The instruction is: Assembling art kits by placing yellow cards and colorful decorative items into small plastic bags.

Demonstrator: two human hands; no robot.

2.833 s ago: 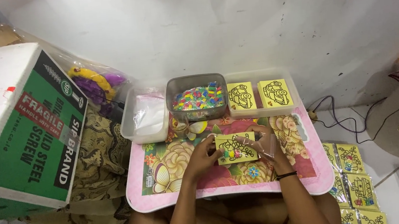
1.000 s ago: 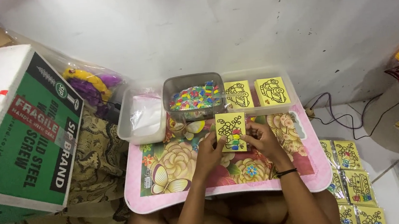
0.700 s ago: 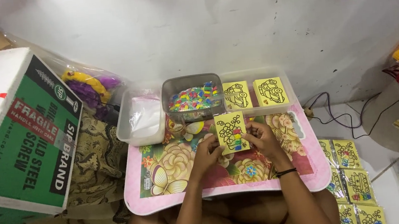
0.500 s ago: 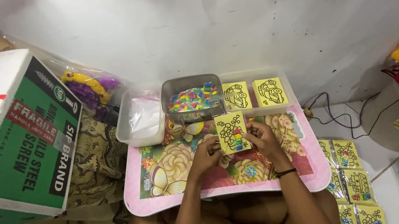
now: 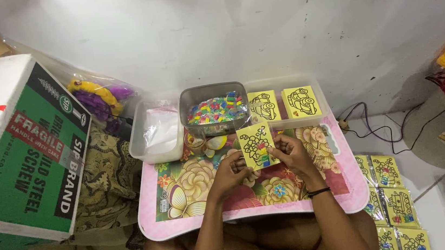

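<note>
Both hands hold one small yellow card (image 5: 257, 146) with a black line drawing and a few coloured pieces on it, upright over a pink lap tray (image 5: 253, 214) with a flower and butterfly print. My left hand (image 5: 231, 171) grips the card's lower left edge. My right hand (image 5: 289, 154), a black band on its wrist, pinches the right edge. Behind the card stands a grey tub of small multicoloured pieces (image 5: 214, 109). Two more yellow cards (image 5: 283, 104) lie in a clear tray at the back right.
A clear tub with a white bag (image 5: 157, 131) stands left of the grey tub. A large green and white carton (image 5: 21, 155) fills the left side. More yellow cards in wrappers (image 5: 390, 196) lie on the floor at right, by cables and bagged toys.
The card lay flat and sideways on the tray 2.8 s ago; it now stands turned to portrait, raised toward the grey tub. Both hands have kept hold of it.
</note>
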